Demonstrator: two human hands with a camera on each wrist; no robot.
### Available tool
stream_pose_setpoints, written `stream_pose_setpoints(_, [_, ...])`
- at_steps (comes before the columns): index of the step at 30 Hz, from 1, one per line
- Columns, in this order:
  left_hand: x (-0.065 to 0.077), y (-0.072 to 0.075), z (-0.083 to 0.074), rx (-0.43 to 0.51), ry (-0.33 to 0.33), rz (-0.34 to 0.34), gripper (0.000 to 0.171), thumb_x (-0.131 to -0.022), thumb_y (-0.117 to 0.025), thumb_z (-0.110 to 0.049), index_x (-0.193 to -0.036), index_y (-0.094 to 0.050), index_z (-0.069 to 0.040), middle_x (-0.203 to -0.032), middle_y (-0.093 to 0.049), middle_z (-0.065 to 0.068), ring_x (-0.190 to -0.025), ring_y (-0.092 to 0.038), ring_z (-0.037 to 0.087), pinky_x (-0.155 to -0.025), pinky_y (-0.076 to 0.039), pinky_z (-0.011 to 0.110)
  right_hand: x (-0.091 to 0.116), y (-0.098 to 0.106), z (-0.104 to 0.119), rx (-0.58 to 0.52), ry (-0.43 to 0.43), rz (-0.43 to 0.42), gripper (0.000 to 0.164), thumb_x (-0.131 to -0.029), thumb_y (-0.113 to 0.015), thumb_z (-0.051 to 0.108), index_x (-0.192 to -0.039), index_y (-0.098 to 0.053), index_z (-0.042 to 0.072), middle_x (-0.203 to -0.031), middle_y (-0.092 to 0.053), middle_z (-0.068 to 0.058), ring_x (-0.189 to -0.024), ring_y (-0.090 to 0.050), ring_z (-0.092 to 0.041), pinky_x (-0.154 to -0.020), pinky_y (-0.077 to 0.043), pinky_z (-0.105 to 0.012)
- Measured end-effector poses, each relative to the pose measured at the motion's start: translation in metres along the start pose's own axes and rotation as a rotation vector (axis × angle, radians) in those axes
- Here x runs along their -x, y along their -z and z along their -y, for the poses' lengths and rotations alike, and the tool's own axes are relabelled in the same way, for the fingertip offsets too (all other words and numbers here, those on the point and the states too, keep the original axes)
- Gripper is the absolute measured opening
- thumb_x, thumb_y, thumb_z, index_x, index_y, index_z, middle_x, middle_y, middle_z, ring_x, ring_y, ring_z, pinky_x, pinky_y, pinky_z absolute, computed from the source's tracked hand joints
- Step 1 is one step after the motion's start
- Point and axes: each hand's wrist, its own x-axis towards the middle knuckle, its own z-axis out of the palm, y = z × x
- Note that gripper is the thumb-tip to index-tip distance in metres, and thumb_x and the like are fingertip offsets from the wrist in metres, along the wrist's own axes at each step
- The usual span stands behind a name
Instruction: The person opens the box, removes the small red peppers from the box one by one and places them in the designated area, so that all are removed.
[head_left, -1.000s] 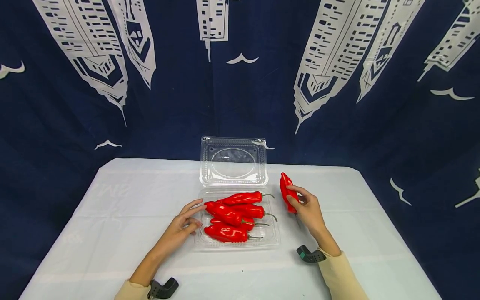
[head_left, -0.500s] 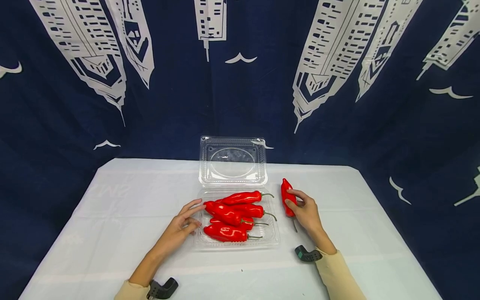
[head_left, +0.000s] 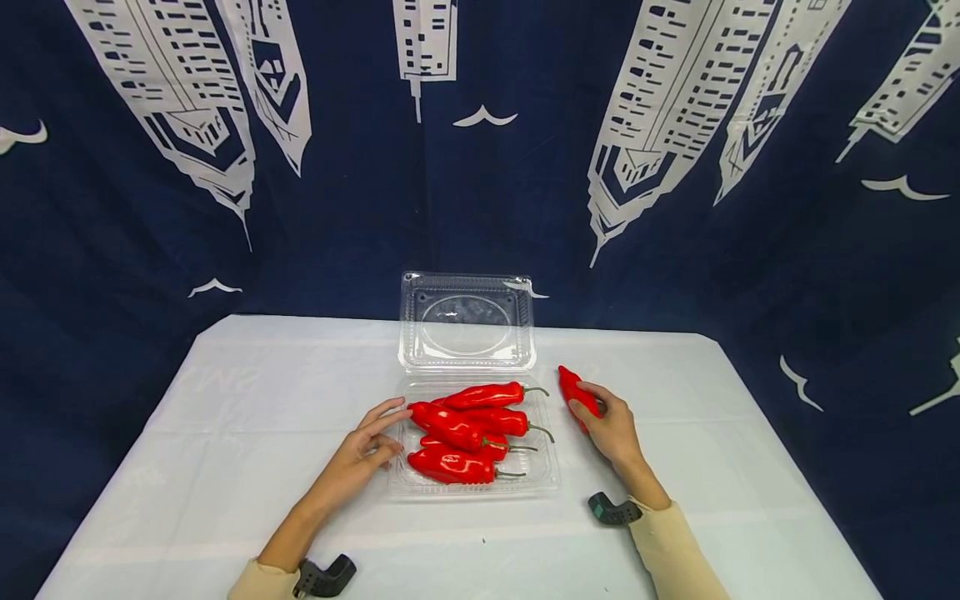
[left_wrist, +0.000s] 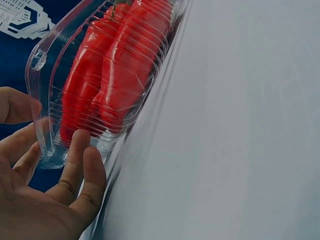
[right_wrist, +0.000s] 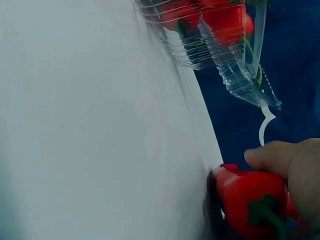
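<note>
Several glossy red peppers (head_left: 450, 426) with green stems lie piled in a clear plastic clamshell box (head_left: 534, 479), also close up in the left wrist view. My left hand (head_left: 360, 457) is at the box's left side, relaxed fingers touching the rim near a pepper tip; in the left wrist view, fingertips (left_wrist: 80, 145) rest against its corner. To the right of the box, my right hand (head_left: 615, 427) grips another red pepper (head_left: 572, 385) between thumb and fingers, its tip pointing away. In the right wrist view that pepper's stem end (right_wrist: 265, 210) faces the camera, close over the table.
The box's hinged lid (head_left: 467, 354) stands open behind its tray. A white cloth covers the table (head_left: 225, 467), whose back edge meets a dark blue curtain (head_left: 360, 208) printed with white buildings. A black band (head_left: 615, 508) sits at my right wrist.
My right hand has come slightly lower and nearer with its pepper, whose tip now leans more to the left and whose stem is hidden in the head view. The left hand stays put.
</note>
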Motion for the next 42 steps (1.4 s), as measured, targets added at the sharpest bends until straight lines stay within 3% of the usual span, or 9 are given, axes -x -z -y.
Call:
stream_pose_setpoints(2, [0.0,0.0,0.0,-0.001,-0.002,0.002,0.048,-0.095,-0.055,0.004,-0.142,-0.055,-0.005,-0.16,-0.03,0.009,-0.094,-0.065,0.021,-0.076,-0.054,0.026,0.001,0.002,0.001,0.013,-0.006,-0.004,0.042,-0.096,-0.064,0.016,-0.137,-0.06,0.005,-0.142,-0.054,-0.025,-0.131,-0.052,-0.038,-0.109,-0.044,-0.051])
stream_pose_setpoints(4, [0.0,0.0,0.0,-0.003,-0.003,0.004,0.048,-0.095,-0.055,0.004,-0.142,-0.055,-0.005,-0.16,-0.03,0.009,-0.094,-0.065,0.02,-0.076,-0.054,0.026,0.002,0.004,0.003,0.023,-0.009,-0.007,0.042,-0.097,-0.063,0.014,-0.137,-0.059,0.002,-0.141,-0.055,-0.026,-0.13,-0.052,-0.039,-0.106,-0.046,-0.049])
stream_pose_setpoints(7, [0.0,0.0,0.001,-0.005,-0.008,0.004,0.048,-0.095,-0.055,0.003,-0.142,-0.055,-0.005,-0.16,-0.031,0.008,-0.094,-0.065,0.02,-0.077,-0.054,0.026,0.003,0.006,0.004,0.042,-0.007,-0.011,0.043,-0.096,-0.063,0.014,-0.136,-0.059,0.0,-0.134,-0.059,-0.028,-0.114,-0.06,-0.036,-0.084,-0.056,-0.032])
stream_pose_setpoints(9, [0.0,0.0,0.001,-0.006,-0.009,0.004,0.048,-0.095,-0.055,0.003,-0.142,-0.055,-0.005,-0.16,-0.031,0.007,-0.094,-0.065,0.019,-0.077,-0.054,0.026,0.004,0.006,0.004,0.049,-0.001,-0.01,0.043,-0.095,-0.065,0.014,-0.135,-0.06,0.0,-0.129,-0.062,-0.029,-0.1,-0.062,-0.033,-0.068,-0.052,-0.022])
stream_pose_setpoints(11, [0.0,0.0,0.002,-0.006,-0.011,0.005,0.048,-0.095,-0.055,0.003,-0.142,-0.054,-0.005,-0.16,-0.031,0.007,-0.094,-0.065,0.019,-0.077,-0.054,0.026,0.004,0.005,0.003,0.05,0.006,-0.006,0.043,-0.094,-0.066,0.015,-0.135,-0.06,0.001,-0.126,-0.063,-0.029,-0.092,-0.062,-0.031,-0.061,-0.047,-0.018])
stream_pose_setpoints(20, [0.001,-0.001,0.002,0.0,0.009,0.002,0.048,-0.095,-0.056,0.002,-0.142,-0.055,-0.006,-0.161,-0.031,0.005,-0.095,-0.064,0.018,-0.077,-0.054,0.026,0.004,0.002,0.002,0.051,0.008,0.018,0.047,-0.094,-0.068,0.017,-0.138,-0.058,0.005,-0.134,-0.059,-0.028,-0.109,-0.063,-0.037,-0.067,-0.051,-0.018])
stream_pose_setpoints(28, [0.0,0.001,0.003,-0.001,-0.016,0.006,0.048,-0.095,-0.056,0.002,-0.143,-0.054,-0.007,-0.16,-0.031,0.006,-0.095,-0.065,0.02,-0.077,-0.054,0.026,0.005,0.003,0.006,0.052,0.001,0.026,0.05,-0.094,-0.067,0.018,-0.141,-0.054,0.007,-0.144,-0.05,-0.025,-0.111,-0.061,-0.036,-0.068,-0.051,-0.016])
stream_pose_setpoints(42, [0.0,0.001,0.004,-0.004,-0.026,0.01,0.048,-0.096,-0.056,0.002,-0.143,-0.054,-0.007,-0.16,-0.031,0.006,-0.095,-0.065,0.02,-0.077,-0.054,0.026,0.007,0.012,0.019,0.053,0.004,0.037,0.048,-0.095,-0.066,0.02,-0.141,-0.055,0.011,-0.136,-0.052,-0.021,-0.113,-0.054,-0.036,-0.074,-0.053,-0.028])
